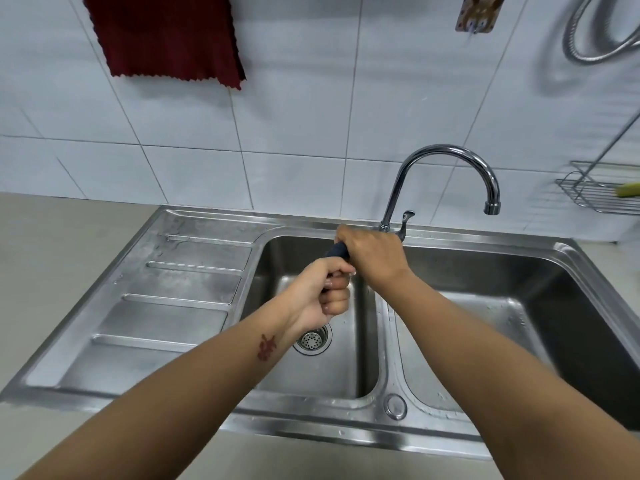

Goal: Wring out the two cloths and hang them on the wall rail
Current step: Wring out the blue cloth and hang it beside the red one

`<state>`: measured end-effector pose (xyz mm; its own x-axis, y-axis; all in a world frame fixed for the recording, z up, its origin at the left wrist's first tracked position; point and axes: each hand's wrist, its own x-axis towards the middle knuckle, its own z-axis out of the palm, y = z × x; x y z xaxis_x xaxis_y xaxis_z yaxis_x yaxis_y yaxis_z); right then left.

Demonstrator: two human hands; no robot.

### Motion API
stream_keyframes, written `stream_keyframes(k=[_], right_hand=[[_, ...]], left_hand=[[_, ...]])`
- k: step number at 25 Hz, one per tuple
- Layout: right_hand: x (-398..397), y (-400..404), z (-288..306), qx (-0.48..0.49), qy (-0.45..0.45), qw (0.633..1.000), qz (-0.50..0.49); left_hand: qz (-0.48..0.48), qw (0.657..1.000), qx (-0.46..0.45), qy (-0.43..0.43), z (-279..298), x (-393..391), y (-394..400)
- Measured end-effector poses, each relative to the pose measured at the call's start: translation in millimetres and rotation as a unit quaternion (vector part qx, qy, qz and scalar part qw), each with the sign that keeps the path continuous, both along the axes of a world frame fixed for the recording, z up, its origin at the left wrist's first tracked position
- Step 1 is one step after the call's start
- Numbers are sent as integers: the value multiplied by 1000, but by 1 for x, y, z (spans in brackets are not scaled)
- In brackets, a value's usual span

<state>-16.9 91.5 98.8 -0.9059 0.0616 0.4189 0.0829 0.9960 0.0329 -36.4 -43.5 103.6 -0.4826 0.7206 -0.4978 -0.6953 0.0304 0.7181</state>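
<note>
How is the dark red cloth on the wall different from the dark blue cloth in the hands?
The dark red cloth hangs flat and spread on the wall; the dark blue cloth is twisted tight above the sink. No hand touches the red one; the left hand and right hand grip the blue one.

Beige countertop (52, 271), steel double-basin sink (194, 271) set in, chrome faucet (446, 157)

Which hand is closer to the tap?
The right hand. It sits just in front of the tap base, gripping one end of the dark cloth. The left hand grips the other end, lower, over the left basin.
</note>
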Motion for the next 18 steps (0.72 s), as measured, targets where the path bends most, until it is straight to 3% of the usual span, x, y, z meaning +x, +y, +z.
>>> stream_keyframes(k=[3,7,9,11,13,16,17,18], right_hand=[[0,2,-1,7,92,995,36],[3,4,-4,-4,108,993,51],[7,4,-5,-57,38,997,21],[11,3,-12,-98,-63,993,-33],[10,5,-21,-163,-167,970,-65],[5,6,-30,-327,-258,908,-41],[3,5,-28,-397,-280,873,-30],[3,2,-24,-476,-305,825,-18]], left_hand=[[3,997,47,-55,5,8,0],[-9,997,52,-58,5,13,0],[-23,999,-15,22,1,6,0],[-71,971,-122,194,-6,-11,-3],[-168,873,-245,387,-11,-33,-6],[-258,638,-382,617,-18,-58,-12],[-246,589,-395,661,-20,-64,-14],[-226,561,-389,695,-22,-68,-17]])
